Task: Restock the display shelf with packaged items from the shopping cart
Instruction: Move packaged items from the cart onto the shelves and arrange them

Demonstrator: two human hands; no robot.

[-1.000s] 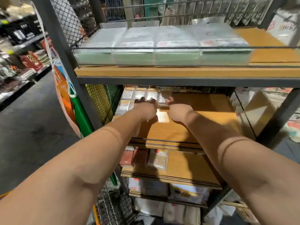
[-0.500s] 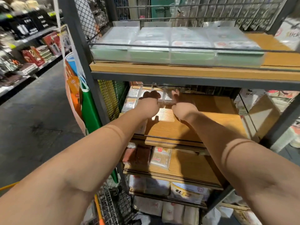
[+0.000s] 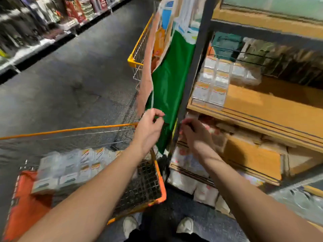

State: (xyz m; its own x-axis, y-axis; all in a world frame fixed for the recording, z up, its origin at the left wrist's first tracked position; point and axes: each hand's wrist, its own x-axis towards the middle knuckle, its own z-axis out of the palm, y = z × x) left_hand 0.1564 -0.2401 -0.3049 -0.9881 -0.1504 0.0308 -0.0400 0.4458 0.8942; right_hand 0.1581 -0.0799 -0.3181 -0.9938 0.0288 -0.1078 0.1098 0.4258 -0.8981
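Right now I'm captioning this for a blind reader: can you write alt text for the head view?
Two bare arms reach forward, both hands empty: the left hand above an orange wire shopping cart of clear-wrapped packages, the right hand by a wooden display shelf. More packages sit on the shelf's left end. The picture is motion-blurred.

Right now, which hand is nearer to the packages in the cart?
Left. The left hand hangs above the cart's packages, beside the green banner. The right hand is farther, over at the shelf post.
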